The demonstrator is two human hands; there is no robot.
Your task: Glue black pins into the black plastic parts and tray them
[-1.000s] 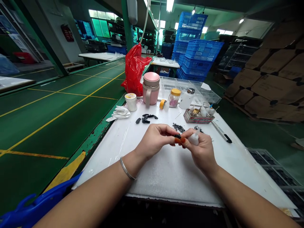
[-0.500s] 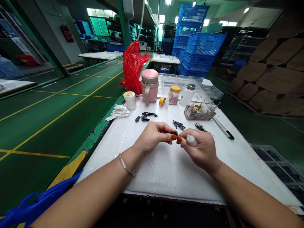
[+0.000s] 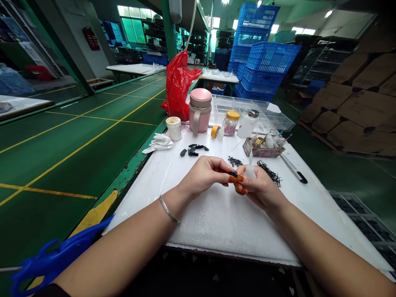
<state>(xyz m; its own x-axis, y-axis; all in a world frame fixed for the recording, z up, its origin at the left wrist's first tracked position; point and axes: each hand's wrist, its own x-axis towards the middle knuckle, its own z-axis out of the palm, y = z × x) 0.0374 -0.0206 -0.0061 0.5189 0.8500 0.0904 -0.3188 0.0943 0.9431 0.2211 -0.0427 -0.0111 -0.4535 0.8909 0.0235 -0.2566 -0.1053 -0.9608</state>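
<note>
Over the middle of the white tabletop, my left hand (image 3: 208,175) pinches a small black part (image 3: 234,174) between thumb and fingers. My right hand (image 3: 258,183) meets it there, its thumb and fingertip closed at the part's right end. The same right hand also holds a small translucent squeeze bottle (image 3: 250,168), its thin nozzle pointing up. Just beyond the hands lies a cluster of tiny black rings (image 3: 235,161). To their right is a heap of thin black pins (image 3: 269,173), and further left are several curved black pieces (image 3: 194,149).
A pink mug (image 3: 200,111), a white tub (image 3: 173,128), a yellow-lidded jar (image 3: 231,123) and a white bottle (image 3: 248,125) stand at the back. White gloves (image 3: 159,142) lie left. A small box of bottles (image 3: 264,149) and a utility knife (image 3: 293,168) are at right.
My right hand has turned, so the squeeze bottle now stands nozzle up, and its fingers have closed in on the black part. The view has shifted slightly, uncovering more of the pins.
</note>
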